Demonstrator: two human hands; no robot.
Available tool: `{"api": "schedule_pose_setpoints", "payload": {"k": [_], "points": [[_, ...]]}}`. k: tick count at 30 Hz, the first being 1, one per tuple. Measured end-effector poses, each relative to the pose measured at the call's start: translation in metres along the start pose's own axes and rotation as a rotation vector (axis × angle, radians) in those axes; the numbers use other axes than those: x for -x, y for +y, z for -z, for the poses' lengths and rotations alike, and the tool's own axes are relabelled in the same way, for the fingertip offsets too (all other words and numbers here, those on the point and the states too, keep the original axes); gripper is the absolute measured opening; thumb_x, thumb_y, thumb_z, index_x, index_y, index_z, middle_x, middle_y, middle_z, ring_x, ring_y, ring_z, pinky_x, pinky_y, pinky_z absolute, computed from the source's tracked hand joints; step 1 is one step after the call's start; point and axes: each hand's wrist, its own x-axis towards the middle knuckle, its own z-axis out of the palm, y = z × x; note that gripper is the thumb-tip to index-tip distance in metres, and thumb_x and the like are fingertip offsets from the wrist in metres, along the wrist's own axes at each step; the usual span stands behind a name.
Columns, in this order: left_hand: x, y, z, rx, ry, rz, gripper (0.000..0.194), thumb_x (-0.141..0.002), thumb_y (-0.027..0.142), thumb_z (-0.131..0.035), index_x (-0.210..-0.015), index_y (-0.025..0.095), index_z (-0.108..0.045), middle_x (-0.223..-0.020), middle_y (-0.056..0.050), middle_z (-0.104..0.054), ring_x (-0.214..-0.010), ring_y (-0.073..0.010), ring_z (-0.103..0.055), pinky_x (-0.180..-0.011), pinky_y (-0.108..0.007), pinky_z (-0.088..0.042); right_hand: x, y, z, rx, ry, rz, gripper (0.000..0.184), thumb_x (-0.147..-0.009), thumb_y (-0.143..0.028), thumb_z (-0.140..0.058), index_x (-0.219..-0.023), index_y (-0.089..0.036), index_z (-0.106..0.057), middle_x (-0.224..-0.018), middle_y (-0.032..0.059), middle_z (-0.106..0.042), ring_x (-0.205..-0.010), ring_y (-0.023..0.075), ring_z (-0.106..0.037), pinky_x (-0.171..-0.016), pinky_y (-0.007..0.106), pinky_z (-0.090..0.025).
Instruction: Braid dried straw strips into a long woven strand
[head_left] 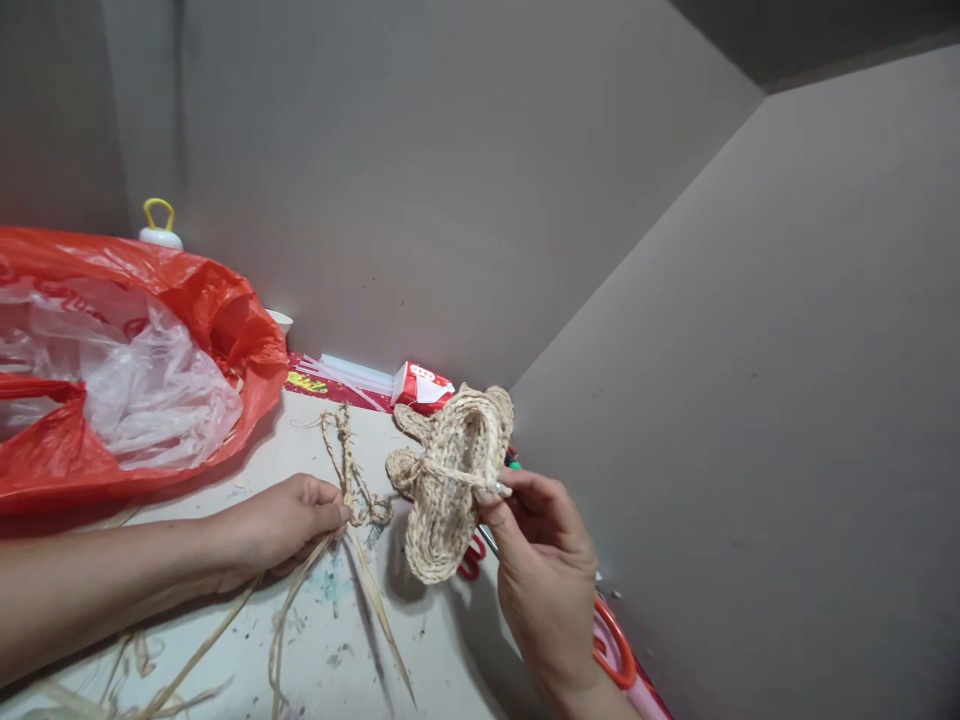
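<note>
Two grey walls, one wide at the back [420, 180] and one on the right [750, 350], close in a pale, paint-flecked surface [442, 670]; on the left of it sits a big red plastic bag [225, 300], with a crumpled clear bag [157, 390] inside its opening; the right hand [544, 560] comes in from the lower right, its grip closed, thumb and forefinger pinching the right side of a woven straw piece [439, 540]; the left hand [289, 525] reaches in from the left, its grip closed on the lower part of a thin straw braid [346, 450]; the woven straw piece is held above the middle of the surface, tilted, its hollow opening in view, with rounded woven lobes at its far end and left side and a cord running across it to the right fingertips; the braid rises in a loop from the left hand, just left of the piece, while long dry strips [379, 590] trail below that hand; an orange handle [627, 655] shows beside the right wrist; against the back wall stand a red and white box [424, 385], some clear sticks [356, 373] and a white knob with a yellow loop [160, 238], the last behind the red bag
</note>
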Motion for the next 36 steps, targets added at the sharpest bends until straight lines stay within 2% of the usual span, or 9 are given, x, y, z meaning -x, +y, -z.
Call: {"api": "schedule_pose_setpoints", "payload": {"k": [2, 7, 11, 16, 22, 32, 34, 36], "points": [[0.0, -0.001, 0.0, 0.001, 0.003, -0.003, 0.028, -0.077, 0.044, -0.053, -0.065, 0.02, -0.044, -0.041, 0.009, -0.029, -0.035, -0.0057, -0.018, -0.033, -0.02, -0.014, 0.002, 0.003, 0.003, 0.073, -0.034, 0.081, 0.01, -0.08, -0.019, -0.065, -0.088, -0.024, -0.065, -0.088, 0.0, -0.062, -0.079, 0.0132, -0.058, -0.07, 0.026, -0.049], [0.002, -0.001, 0.0, -0.001, 0.006, -0.003, 0.027, -0.077, 0.043, -0.052, -0.066, 0.02, -0.045, -0.042, 0.009, -0.029, -0.035, -0.006, -0.018, -0.034, -0.021, -0.013, 0.005, 0.006, 0.008, 0.268, -0.112, 0.331, 0.023, -0.079, -0.009, -0.063, -0.094, -0.027, -0.067, -0.098, 0.0025, -0.064, -0.096, 0.0161, -0.059, -0.083, 0.031, -0.049], [0.001, -0.001, -0.001, -0.001, 0.006, 0.006, 0.027, -0.078, 0.043, -0.052, -0.065, 0.02, -0.044, -0.041, 0.01, -0.028, -0.035, -0.0058, -0.018, -0.034, -0.021, -0.013, 0.008, 0.0, 0.006, 0.362, -0.16, 0.435, 0.027, -0.078, -0.005, -0.062, -0.095, -0.025, -0.067, -0.098, 0.0037, -0.065, -0.093, 0.0158, -0.061, -0.081, 0.03, -0.05], [-0.001, -0.002, 0.0, 0.009, -0.016, -0.01, 0.027, -0.078, 0.042, -0.052, -0.065, 0.02, -0.044, -0.041, 0.009, -0.029, -0.034, -0.0056, -0.018, -0.034, -0.022, -0.011, 0.009, -0.005, 0.005, 0.4, -0.202, 0.426, 0.023, -0.078, -0.006, -0.061, -0.092, -0.023, -0.068, -0.096, 0.0054, -0.065, -0.089, 0.0169, -0.063, -0.071, 0.028, -0.052], [0.0, -0.001, 0.0, -0.008, -0.007, -0.009, 0.028, -0.078, 0.043, -0.052, -0.064, 0.019, -0.044, -0.04, 0.009, -0.03, -0.033, -0.0055, -0.018, -0.034, -0.023, -0.01, 0.008, -0.008, 0.002, 0.413, -0.237, 0.396, 0.022, -0.077, -0.008, -0.062, -0.089, -0.024, -0.071, -0.091, 0.0062, -0.068, -0.088, 0.0201, -0.063, -0.077, 0.035, -0.052], [0.0, -0.004, 0.001, 0.003, -0.017, -0.002, 0.029, -0.078, 0.044, -0.052, -0.065, 0.02, -0.045, -0.041, 0.009, -0.029, -0.035, -0.0057, -0.017, -0.035, -0.023, -0.011, 0.007, -0.009, 0.0, 0.442, -0.285, 0.428, 0.024, -0.076, -0.005, -0.062, -0.089, -0.024, -0.071, -0.089, 0.0066, -0.068, -0.085, 0.0196, -0.063, -0.075, 0.033, -0.051], [-0.001, -0.004, 0.0, -0.004, -0.009, -0.002, 0.029, -0.077, 0.046, -0.052, -0.065, 0.02, -0.045, -0.041, 0.009, -0.029, -0.035, -0.0058, -0.018, -0.035, -0.022, -0.011, 0.007, -0.009, 0.0, 0.416, -0.283, 0.394, 0.022, -0.075, -0.007, -0.063, -0.086, -0.023, -0.072, -0.088, 0.0063, -0.068, -0.084, 0.0197, -0.064, -0.075, 0.033, -0.05], [-0.001, -0.004, 0.0, -0.01, -0.005, -0.001, 0.031, -0.077, 0.047, -0.053, -0.065, 0.02, -0.045, -0.041, 0.009, -0.029, -0.034, -0.0059, -0.018, -0.035, -0.023, -0.011, 0.006, -0.009, -0.001, 0.354, -0.267, 0.277, 0.015, -0.075, -0.012, -0.065, -0.081, -0.023, -0.073, -0.087, 0.006, -0.069, -0.084, 0.02, -0.063, -0.075, 0.032, -0.05]]}}
